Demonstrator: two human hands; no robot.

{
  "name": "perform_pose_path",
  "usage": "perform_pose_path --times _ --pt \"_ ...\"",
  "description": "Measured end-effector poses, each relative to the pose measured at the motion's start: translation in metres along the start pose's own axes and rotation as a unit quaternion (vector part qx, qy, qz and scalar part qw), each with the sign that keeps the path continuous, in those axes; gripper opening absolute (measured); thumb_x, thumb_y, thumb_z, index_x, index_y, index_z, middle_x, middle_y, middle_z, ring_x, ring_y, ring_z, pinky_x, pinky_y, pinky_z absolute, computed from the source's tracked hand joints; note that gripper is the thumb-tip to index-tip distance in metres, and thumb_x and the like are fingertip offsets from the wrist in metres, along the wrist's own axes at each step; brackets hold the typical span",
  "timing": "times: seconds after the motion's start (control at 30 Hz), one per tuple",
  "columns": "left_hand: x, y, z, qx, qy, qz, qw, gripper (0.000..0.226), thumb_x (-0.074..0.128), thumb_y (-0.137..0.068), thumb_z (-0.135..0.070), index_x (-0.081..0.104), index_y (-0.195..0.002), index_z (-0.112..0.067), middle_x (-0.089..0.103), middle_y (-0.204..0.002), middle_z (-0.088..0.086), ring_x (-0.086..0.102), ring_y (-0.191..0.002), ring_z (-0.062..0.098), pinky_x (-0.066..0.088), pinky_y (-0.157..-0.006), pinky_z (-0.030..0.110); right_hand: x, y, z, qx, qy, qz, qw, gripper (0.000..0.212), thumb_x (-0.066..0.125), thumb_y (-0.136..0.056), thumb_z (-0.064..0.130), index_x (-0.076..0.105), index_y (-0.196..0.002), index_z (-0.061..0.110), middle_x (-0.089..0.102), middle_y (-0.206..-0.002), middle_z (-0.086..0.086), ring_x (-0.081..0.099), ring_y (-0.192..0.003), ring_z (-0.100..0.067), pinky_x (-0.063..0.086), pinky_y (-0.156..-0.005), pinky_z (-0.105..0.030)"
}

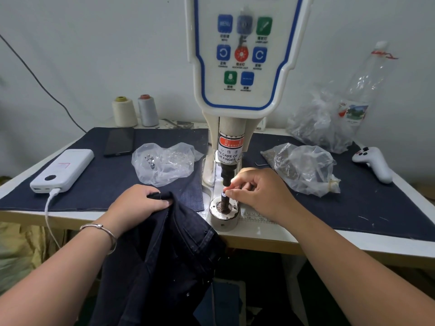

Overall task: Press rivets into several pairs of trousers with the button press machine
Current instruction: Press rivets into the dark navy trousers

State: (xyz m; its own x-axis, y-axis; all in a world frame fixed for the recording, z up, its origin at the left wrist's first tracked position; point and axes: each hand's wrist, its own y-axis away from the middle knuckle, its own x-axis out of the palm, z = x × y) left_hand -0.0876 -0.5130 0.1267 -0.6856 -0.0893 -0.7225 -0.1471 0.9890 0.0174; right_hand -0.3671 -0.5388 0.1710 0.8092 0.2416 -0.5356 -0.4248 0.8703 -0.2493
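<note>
Fingertips (231, 185) of the right hand (259, 194) pinch a small rivet (224, 193) onto the lower die post (223, 203), directly under the press plunger (227, 175). Left hand (141, 201) grips a bunched fold of dark trousers (174, 243) at the bench's (282, 241) front edge — soft, limp denim, fairly heavy, hanging off the edge; best held by the waistband near the rivet spot. Rivet looks tiny, hard and easily dropped. Farther back — bags of rivets (303, 168) right of the machine (244, 67).
</note>
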Motion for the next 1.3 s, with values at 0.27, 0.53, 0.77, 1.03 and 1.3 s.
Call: perform_pose_path --times 0.27,0.53,0.77,1.03,1.3 --pt "-0.002 0.006 -0.004 -0.018 -0.001 0.003 1.000 0.043 0.064 -0.062 -0.053 0.070 -0.073 -0.012 0.070 -0.073 0.006 0.063 -0.070 0.020 0.046 -0.071 0.036 -0.003 0.004 0.003 0.012 -0.003 0.008 1.000 0.018 0.077 -0.081 0.017 0.073 -0.074 0.033 0.068 -0.077 -0.006 0.045 -0.057 -0.012 0.039 -0.058 -0.018" --pt "-0.025 0.025 -0.020 -0.057 0.097 0.131 0.985 0.043 0.083 -0.065 -0.036 0.072 -0.083 0.001 0.072 -0.077 0.006 0.063 -0.070 0.017 0.044 -0.069 0.028 -0.018 0.034 0.005 0.027 -0.011 -0.043 0.999 0.010 0.074 -0.083 0.013 0.077 -0.077 0.021 0.068 -0.065 0.002 0.052 -0.058 -0.003 0.041 -0.059 -0.016" --pt "-0.052 0.065 -0.062 -0.009 0.262 0.352 0.899 0.018 0.077 -0.065 -0.019 0.070 -0.071 -0.004 0.066 -0.070 0.011 0.062 -0.063 0.019 0.050 -0.064 0.026 0.007 0.073 0.030 0.019 -0.003 0.097 0.995 0.063 0.086 -0.069 0.038 0.056 -0.124 0.039 0.066 -0.110 0.023 0.060 -0.100 0.009 0.046 -0.080 -0.011" --pt "-0.049 0.086 -0.100 0.023 0.264 0.285 0.921 0.024 0.070 -0.076 -0.027 0.080 -0.091 -0.013 0.076 -0.100 0.014 0.073 -0.087 0.022 0.056 -0.075 0.026 0.008 0.092 0.051 0.140 -0.233 0.232 0.934 0.033 0.079 -0.067 0.006 0.072 -0.098 0.013 0.074 -0.096 -0.008 0.071 -0.086 -0.022 0.056 -0.077 -0.030" --pt "-0.032 0.090 -0.091 -0.053 0.271 0.282 0.919 0.048 0.081 -0.067 -0.039 0.077 -0.104 -0.009 0.073 -0.113 0.018 0.072 -0.100 0.031 0.058 -0.081 0.031 -0.012 0.100 0.030 0.198 -0.399 0.264 0.856 0.028 0.057 -0.076 0.000 0.075 -0.089 0.016 0.070 -0.085 -0.007 0.067 -0.072 -0.016 0.056 -0.065 -0.025"
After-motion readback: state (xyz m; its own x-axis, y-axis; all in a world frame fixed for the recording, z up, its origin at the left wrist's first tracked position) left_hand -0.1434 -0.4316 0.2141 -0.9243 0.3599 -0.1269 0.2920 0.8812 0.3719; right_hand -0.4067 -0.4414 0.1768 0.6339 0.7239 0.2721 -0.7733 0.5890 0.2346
